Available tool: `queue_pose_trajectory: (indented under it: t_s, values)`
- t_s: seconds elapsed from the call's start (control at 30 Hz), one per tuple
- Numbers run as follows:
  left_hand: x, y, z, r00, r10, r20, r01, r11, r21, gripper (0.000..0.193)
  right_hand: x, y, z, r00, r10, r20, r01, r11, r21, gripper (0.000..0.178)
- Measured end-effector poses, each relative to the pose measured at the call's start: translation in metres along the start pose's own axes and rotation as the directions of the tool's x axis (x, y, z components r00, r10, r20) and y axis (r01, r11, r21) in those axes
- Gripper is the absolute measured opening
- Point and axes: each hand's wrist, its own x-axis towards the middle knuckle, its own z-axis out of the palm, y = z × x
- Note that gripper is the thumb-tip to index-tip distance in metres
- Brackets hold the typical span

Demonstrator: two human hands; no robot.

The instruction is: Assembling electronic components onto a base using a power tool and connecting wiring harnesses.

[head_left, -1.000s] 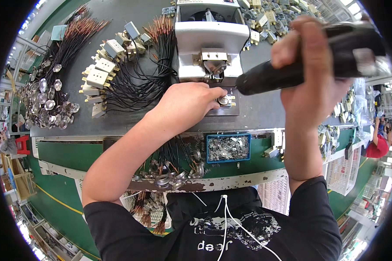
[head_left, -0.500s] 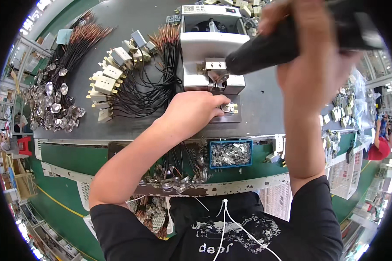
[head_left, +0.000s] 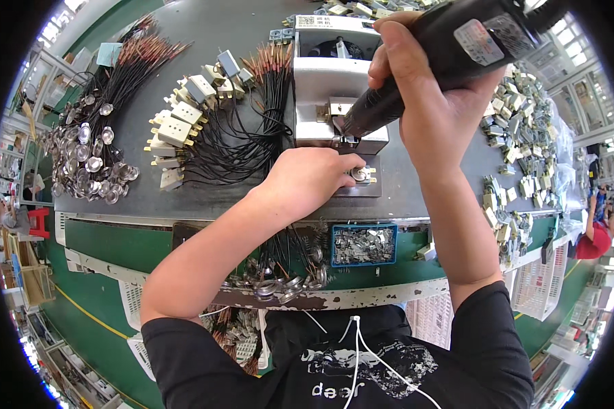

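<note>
Grey surface (head_left: 205, 31) is carrying a silver metal machine (head_left: 320, 82), with white blocks (head_left: 174, 129) and black wires (head_left: 218, 160) lying to its left. Right hand (head_left: 443, 109) is holding a black power tool (head_left: 447, 41); its fingers are wrapping around the barrel. The tool is slanting across the machine's front; whether its tip is touching cannot be told. Left hand (head_left: 312, 178) is pinching a small part (head_left: 361, 175) between thumb and forefinger, over a flat metal plate (head_left: 373, 193) before the machine.

Judging by bulk, the tool is likely handling as heavy and rigid; its barrel is offering the proper hold. The part is probably handling as light, stiff and slippery; its side edges are giving the best grip.

The tool is showing a smooth cylindrical body with a pale label. The part is showing a round, shiny metal centre and brass-coloured tabs.
</note>
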Motion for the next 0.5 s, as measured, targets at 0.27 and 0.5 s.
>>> queue_pose_trajectory:
  t_s: [0.27, 0.5]
  values:
    - [0.003, -0.004, 0.006, 0.997, 0.051, -0.055, -0.051, 0.999, -0.002, 0.035, 0.019, -0.001, -0.011, 0.957, 0.046, 0.287, -0.041, 0.999, -0.024, 0.042]
    - [-0.002, -0.001, 0.008, 0.994, 0.059, -0.090, -0.053, 0.996, 0.073, 0.033, 0.004, 0.008, 0.009, 0.996, -0.076, 0.046, 0.077, 0.996, -0.033, 0.060]
